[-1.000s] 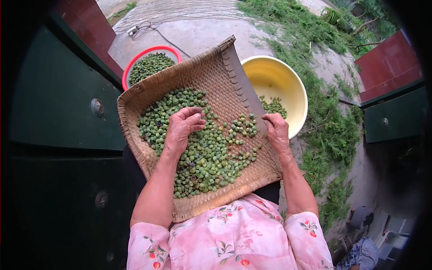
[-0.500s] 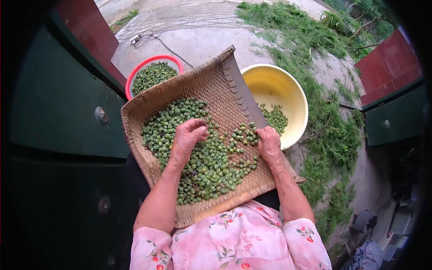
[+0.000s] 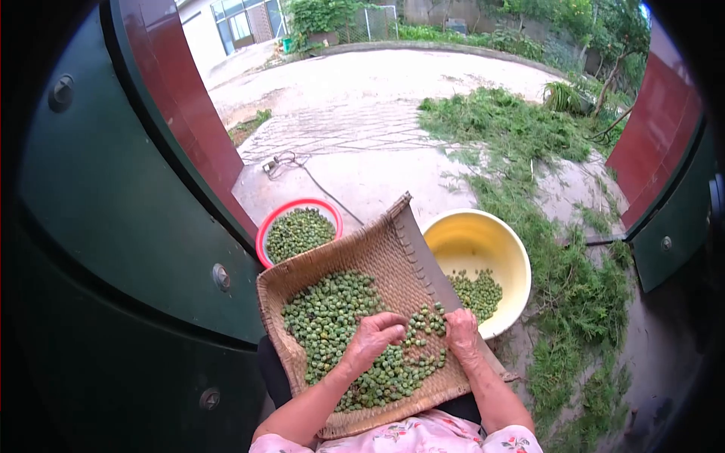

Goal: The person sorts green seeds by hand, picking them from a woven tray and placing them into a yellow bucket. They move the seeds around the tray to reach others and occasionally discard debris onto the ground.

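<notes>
A woven basket tray (image 3: 398, 253) rests tilted on the person's lap, with many small green fruits (image 3: 332, 309) spread over its left and lower part. Over the middle of the fruits is my left hand (image 3: 374, 340), thumb and fingers pinched together; what they hold, if anything, is too small to name. At the tray's right edge, beside a small group of fruits, my right hand (image 3: 462, 332) has its fingers curled closed, their contents hidden. Beyond that edge stands a yellow basin (image 3: 515, 279) with some green fruits in it.
A red-rimmed basin (image 3: 337, 215) full of green fruits stands behind the tray at the left. A cable (image 3: 325, 185) lies on the concrete. Cut green branches (image 3: 566, 279) cover the ground at right. Dark door panels (image 3: 128, 196) flank the left side.
The camera view has tilted up, so the tray appears lower and more of the yard shows. My left hand has moved right across the tray, closer to my right hand.
</notes>
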Tool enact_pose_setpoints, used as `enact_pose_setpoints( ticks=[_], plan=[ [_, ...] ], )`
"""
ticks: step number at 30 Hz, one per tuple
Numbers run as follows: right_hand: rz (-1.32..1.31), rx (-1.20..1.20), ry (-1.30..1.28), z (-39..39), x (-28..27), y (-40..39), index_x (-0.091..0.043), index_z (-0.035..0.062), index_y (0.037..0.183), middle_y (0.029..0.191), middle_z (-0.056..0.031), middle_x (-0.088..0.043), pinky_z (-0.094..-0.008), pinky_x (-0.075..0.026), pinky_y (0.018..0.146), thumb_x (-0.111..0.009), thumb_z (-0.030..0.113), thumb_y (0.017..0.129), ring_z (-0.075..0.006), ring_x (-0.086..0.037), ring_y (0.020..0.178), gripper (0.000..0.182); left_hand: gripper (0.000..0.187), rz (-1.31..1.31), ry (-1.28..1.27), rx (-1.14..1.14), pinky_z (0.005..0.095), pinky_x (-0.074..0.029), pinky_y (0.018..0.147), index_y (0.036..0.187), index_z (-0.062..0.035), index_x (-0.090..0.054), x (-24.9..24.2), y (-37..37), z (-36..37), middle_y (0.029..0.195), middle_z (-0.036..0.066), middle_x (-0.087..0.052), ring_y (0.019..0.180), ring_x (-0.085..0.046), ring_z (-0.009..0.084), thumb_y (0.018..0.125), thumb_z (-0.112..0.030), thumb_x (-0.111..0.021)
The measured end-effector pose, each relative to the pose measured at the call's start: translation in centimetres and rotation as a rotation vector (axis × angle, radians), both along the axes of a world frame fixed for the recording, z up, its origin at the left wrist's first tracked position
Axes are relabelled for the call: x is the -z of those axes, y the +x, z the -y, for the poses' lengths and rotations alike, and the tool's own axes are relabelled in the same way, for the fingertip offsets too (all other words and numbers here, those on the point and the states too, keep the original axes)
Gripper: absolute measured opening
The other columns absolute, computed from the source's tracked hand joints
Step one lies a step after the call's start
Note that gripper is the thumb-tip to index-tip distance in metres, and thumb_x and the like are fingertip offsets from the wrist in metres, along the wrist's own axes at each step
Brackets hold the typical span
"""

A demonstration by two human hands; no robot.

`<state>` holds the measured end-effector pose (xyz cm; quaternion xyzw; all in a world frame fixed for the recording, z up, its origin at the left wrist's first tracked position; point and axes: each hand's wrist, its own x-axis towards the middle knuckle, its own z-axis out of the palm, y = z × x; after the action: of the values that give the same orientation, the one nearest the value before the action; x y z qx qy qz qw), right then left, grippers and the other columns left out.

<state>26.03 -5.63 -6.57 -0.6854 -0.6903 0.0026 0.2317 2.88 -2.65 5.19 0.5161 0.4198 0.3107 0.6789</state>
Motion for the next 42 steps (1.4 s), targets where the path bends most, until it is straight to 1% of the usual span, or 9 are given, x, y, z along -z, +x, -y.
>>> enact_pose_setpoints(
  ticks=[4,8,10,16,19,24,29,40,42],
  plan=[
    [-0.007,0.044,-0.021,0.4,-1.8,-0.9,-0.063,0.0077,0.076,0.079,-0.0099,-0.056,-0.0400,-0.042,0.074,-0.060,0.012,0.076,-0.0278,-0.054,0.084,0.005,0.019,-0.010,0.008,0.084,0.0240,-0.051,0.066,0.101,0.0023,-0.063,-1.1,1.2,0.2,0.087,0.004,-0.064,0.075,-0.061,0.0107,0.087,-0.009,-0.059],
    [0.007,0.077,-0.059,-0.1,-0.7,-0.7,-0.064,0.0062,0.078,0.080,-0.0116,-0.056,-0.0416,-0.043,0.075,-0.070,0.008,0.065,-0.0294,-0.053,0.084,0.014,0.022,0.150,-0.243,-0.059,0.0244,-0.052,0.066,0.106,0.0022,-0.061,1.2,3.0,0.3,0.091,0.006,-0.066,0.076,-0.063,0.0125,0.088,-0.009,-0.059],
    [-0.026,0.075,-0.022,-0.1,-1.0,-0.8,-0.062,0.0057,0.076,0.078,-0.0119,-0.055,-0.0415,-0.043,0.074,-0.065,0.007,0.068,-0.0301,-0.053,0.082,0.009,0.023,0.156,-0.303,-0.138,0.0239,-0.052,0.066,0.108,0.0022,-0.059,2.6,3.9,0.6,0.093,0.008,-0.066,0.076,-0.063,0.0134,0.088,-0.008,-0.058],
    [-0.333,-0.045,0.024,1.3,-4.9,-2.5,-0.062,0.0045,0.078,0.077,-0.0131,-0.060,-0.0414,-0.045,0.071,-0.063,0.009,0.072,-0.0316,-0.057,0.078,0.007,0.034,0.021,-0.139,-0.157,0.0259,-0.053,0.071,0.118,0.0053,-0.053,3.9,4.7,2.7,0.103,0.010,-0.062,0.083,-0.063,0.0166,0.088,-0.008,-0.058],
    [-0.444,-0.142,-0.018,2.0,-5.8,-4.5,-0.063,0.0027,0.081,0.077,-0.0142,-0.061,-0.0415,-0.047,0.068,-0.063,0.009,0.073,-0.0329,-0.059,0.076,0.010,0.030,0.140,-0.154,-0.104,0.0222,-0.050,0.063,0.114,0.0027,-0.058,4.4,4.0,2.7,0.095,0.006,-0.063,0.073,-0.059,0.0090,0.087,-0.012,-0.059],
    [-0.531,-0.122,-0.056,2.3,-7.2,-6.5,-0.063,0.0014,0.080,0.076,-0.0157,-0.061,-0.0418,-0.048,0.067,-0.062,0.008,0.073,-0.0336,-0.060,0.076,0.010,0.017,-0.068,0.076,-0.118,0.0225,-0.050,0.058,0.094,0.0013,-0.066,5.0,3.1,2.1,0.074,0.003,-0.064,0.064,-0.058,0.0077,0.086,-0.012,-0.060],
    [-0.301,-0.183,0.025,2.8,-7.6,-5.4,-0.061,0.0050,0.076,0.072,-0.0123,-0.058,-0.0432,-0.045,0.067,-0.061,0.010,0.072,-0.0316,-0.056,0.073,0.007,0.014,-0.214,0.218,0.001,0.0232,-0.048,0.054,0.090,0.0018,-0.066,4.5,3.1,2.0,0.069,0.003,-0.061,0.060,-0.057,0.0081,0.086,-0.011,-0.060],
    [-0.263,0.344,0.206,7.0,-6.6,8.3,-0.061,-0.0016,0.077,0.074,-0.0161,-0.060,-0.0405,-0.046,0.064,-0.059,0.001,0.073,-0.0335,-0.059,0.068,0.005,0.030,-0.022,-0.149,0.064,0.0248,-0.050,0.071,0.113,0.0028,-0.058,2.6,3.2,2.2,0.091,0.004,-0.065,0.079,-0.061,0.0101,0.087,-0.012,-0.059],
    [-0.219,0.460,-0.033,8.8,-5.6,11.2,-0.061,-0.0010,0.079,0.076,-0.0158,-0.059,-0.0417,-0.046,0.068,-0.059,0.000,0.072,-0.0340,-0.058,0.073,0.008,0.035,0.030,-0.221,0.037,0.0266,-0.049,0.076,0.119,0.0036,-0.054,2.6,3.1,2.2,0.099,0.006,-0.064,0.087,-0.061,0.0115,0.087,-0.012,-0.058]
  ],
)
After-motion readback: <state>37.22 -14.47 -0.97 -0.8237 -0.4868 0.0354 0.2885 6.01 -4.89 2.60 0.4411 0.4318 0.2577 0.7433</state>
